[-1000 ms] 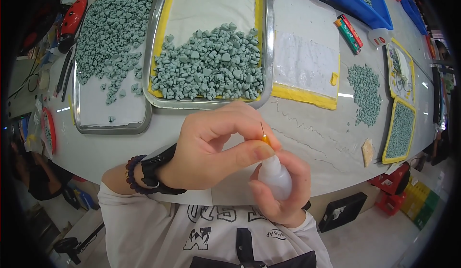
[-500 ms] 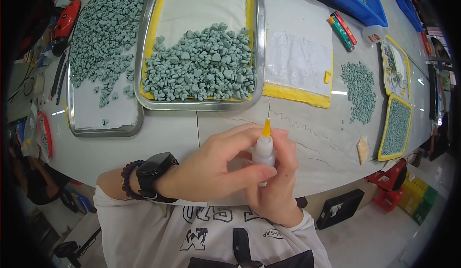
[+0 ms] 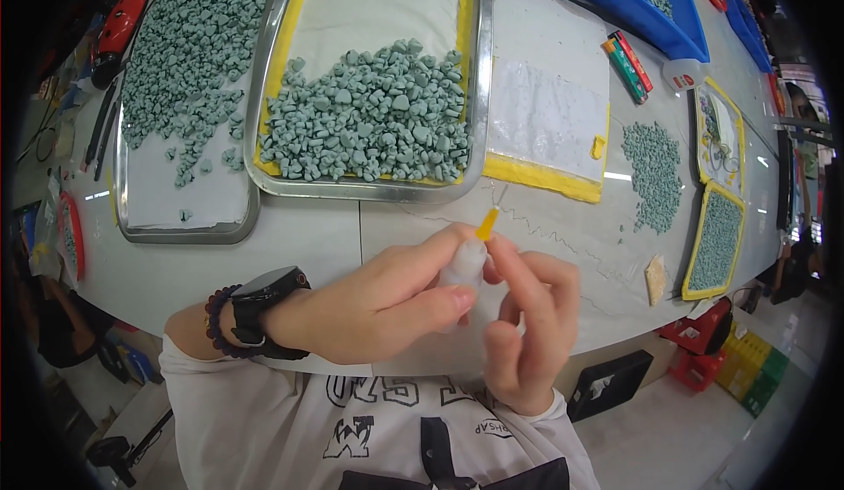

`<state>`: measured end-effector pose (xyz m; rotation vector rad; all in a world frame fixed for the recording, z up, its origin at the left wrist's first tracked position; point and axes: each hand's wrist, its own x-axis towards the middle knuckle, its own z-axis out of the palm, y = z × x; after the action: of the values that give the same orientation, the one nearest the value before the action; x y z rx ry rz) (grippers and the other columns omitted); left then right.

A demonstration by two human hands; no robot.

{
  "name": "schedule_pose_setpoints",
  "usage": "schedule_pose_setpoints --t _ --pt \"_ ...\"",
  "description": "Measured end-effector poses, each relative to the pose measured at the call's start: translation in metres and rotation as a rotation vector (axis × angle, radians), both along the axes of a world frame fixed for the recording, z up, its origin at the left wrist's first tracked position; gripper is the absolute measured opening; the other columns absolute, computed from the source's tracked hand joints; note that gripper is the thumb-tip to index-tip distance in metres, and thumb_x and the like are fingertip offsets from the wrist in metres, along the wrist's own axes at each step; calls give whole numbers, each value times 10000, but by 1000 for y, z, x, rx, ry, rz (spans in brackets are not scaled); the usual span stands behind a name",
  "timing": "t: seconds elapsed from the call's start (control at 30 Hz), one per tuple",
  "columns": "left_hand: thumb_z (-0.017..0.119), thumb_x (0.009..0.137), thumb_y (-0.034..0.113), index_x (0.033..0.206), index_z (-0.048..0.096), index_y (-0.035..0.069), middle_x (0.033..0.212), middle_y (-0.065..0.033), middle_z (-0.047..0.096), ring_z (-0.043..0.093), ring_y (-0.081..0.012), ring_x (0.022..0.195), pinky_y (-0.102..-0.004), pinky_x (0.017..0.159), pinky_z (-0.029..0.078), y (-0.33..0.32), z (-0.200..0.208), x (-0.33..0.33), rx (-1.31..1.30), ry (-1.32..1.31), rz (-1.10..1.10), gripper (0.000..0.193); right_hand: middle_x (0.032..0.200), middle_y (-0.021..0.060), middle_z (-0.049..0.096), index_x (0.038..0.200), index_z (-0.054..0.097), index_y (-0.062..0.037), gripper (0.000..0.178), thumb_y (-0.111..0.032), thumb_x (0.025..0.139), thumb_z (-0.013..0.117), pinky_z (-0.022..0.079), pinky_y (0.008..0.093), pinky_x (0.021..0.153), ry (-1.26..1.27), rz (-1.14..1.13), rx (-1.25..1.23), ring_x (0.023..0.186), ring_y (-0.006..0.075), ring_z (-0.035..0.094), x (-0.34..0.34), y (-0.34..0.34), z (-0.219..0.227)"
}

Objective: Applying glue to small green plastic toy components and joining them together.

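Note:
My left hand [image 3: 374, 305], with a watch on its wrist, is closed around a small translucent squeeze bottle [image 3: 463, 264]. The bottle has a yellow needle tip [image 3: 488, 225] with a thin needle, leaning up and to the right. Just right of the bottle is my right hand [image 3: 534, 327], its fingers apart and loosely bent; the index fingertip is close to the bottle's neck, and whether it touches I cannot tell. Beyond both hands, a metal tray [image 3: 369, 189] holds a heap of green-grey stone chips [image 3: 369, 125] on a yellow-edged white sheet.
More green chips [image 3: 189, 59] cover a second tray [image 3: 189, 217] at left. White yellow-edged boards [image 3: 545, 169] lie right of the middle tray. Further right are a loose pile of chips [image 3: 652, 174], a yellow-framed pad [image 3: 716, 244], a red-and-green pack [image 3: 628, 68] and a blue bin [image 3: 677, 37].
My right hand has come off the bottle and moved right, its fingers opening. My left hand has shifted slightly left with the bottle, whose needle now tilts right.

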<state>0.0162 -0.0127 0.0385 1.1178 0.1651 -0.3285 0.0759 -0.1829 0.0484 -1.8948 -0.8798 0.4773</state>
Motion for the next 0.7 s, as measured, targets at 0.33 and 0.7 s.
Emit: schedule_pose_setpoints --t 0.33,0.7 --pt "418 864 235 1249 408 -35 935 -90 524 489 -130 743 -256 722 410 14 9 -1 -502 129 -576 471 1076 139 466 1049 634 55 360 -263 919 526 466 240 539 636 -47 538 660 150 549 8 2 -3" --pt "430 879 268 1106 493 -10 827 -49 509 474 -98 675 -226 618 386 7 4 -6 -649 228 -569 365 1064 142 507 971 664 35 245 -179 897 571 478 291 663 788 76 737 782 200 560 3 9 -15"
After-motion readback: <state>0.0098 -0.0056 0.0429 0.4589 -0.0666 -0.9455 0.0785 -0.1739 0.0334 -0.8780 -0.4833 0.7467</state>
